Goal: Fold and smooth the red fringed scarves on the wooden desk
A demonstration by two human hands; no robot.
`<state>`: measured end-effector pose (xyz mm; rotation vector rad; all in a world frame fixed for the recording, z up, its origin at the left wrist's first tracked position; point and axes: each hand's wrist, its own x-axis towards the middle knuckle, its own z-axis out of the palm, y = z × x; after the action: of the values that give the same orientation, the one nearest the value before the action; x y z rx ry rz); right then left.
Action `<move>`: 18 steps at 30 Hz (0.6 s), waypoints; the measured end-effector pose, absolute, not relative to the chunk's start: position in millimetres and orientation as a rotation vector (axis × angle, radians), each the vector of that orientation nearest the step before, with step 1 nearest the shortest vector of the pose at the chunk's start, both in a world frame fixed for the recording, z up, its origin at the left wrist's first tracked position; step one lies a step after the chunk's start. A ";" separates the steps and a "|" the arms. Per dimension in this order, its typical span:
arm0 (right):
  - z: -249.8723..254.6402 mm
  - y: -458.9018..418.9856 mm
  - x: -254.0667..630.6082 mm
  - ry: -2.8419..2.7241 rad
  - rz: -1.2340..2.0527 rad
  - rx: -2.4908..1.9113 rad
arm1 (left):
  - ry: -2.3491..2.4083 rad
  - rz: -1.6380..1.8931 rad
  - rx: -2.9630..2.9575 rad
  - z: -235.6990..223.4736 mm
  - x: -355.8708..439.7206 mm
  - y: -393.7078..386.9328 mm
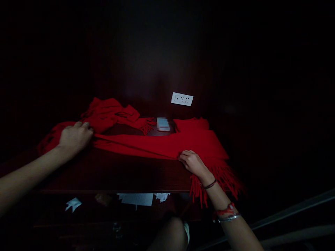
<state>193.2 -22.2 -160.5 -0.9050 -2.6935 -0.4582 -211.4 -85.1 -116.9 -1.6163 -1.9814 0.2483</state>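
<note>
A long red scarf [157, 144] with fringed ends lies across a dark wooden surface, stretched between my two hands. My left hand [76, 135] is closed on it at the left, where the cloth bunches into folds. At its lower edge on the right, my right hand [192, 162] pinches the fabric, just above the fringe that hangs over the front edge. Behind my left hand the rest of the scarf lies crumpled, one fringed end pointing to the middle. On the right, part of the cloth lies flat and doubled over.
A small pale box-like item [163, 124], blurred, sits behind the scarf. A white wall socket [182, 99] is on the dark back panel. Beneath the surface's front edge, papers [137, 199] and a white scrap [73, 204] lie on a lower level. My knee [170, 233] is close below.
</note>
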 end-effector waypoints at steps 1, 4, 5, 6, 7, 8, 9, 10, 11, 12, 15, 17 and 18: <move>-160.8 -22.0 193.2 -2.693 -0.457 -0.904 | -2.098 0.275 -1.547 -114.7 -211.6 -86.9; -161.8 -21.7 192.9 -2.692 -0.456 -0.896 | -2.441 0.355 -1.420 -106.0 -199.4 -90.2; -162.0 -21.7 192.8 -2.691 -0.458 -0.896 | -2.499 0.360 -1.422 -102.6 -190.2 -90.1; -162.2 -21.6 192.7 -2.687 -0.460 -0.898 | -2.508 0.358 -1.465 -99.3 -178.5 -89.1; -162.4 -21.5 192.6 -2.683 -0.461 -0.901 | -2.453 0.336 -1.555 -96.4 -164.7 -87.1; -162.5 -21.5 192.5 -2.679 -0.459 -0.905 | -2.374 0.311 -1.673 -94.4 -149.4 -84.0; -162.6 -21.5 192.5 -2.675 -0.457 -0.909 | -2.255 0.296 -1.828 -93.6 -133.0 -79.8; -162.6 -21.5 192.4 -2.672 -0.454 -0.914 | -2.109 0.274 -1.999 -94.2 -116.3 -74.8; -162.6 -21.6 192.4 -2.672 -0.451 -0.919 | -1.912 0.250 -2.224 -96.4 -99.8 -69.2; -162.5 -21.7 192.3 -2.672 -0.449 -0.924 | -1.699 0.178 -2.443 -100.2 -84.0 -63.2; -162.2 -21.9 192.1 -2.673 -0.438 -0.933 | -1.188 -0.028 -2.795 -118.7 -45.7 -46.4; -162.2 -21.9 191.9 -2.671 -0.425 -0.933 | -1.022 -0.110 -2.810 -132.7 -31.0 -38.0; -162.2 -21.8 191.9 -2.669 -0.420 -0.934 | -0.972 -0.139 -2.789 -138.9 -27.1 -34.9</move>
<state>191.9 -21.8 -162.2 -0.9337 -2.6692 -0.4200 -27.1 -34.9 -138.9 -2.7890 -0.9724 -0.1395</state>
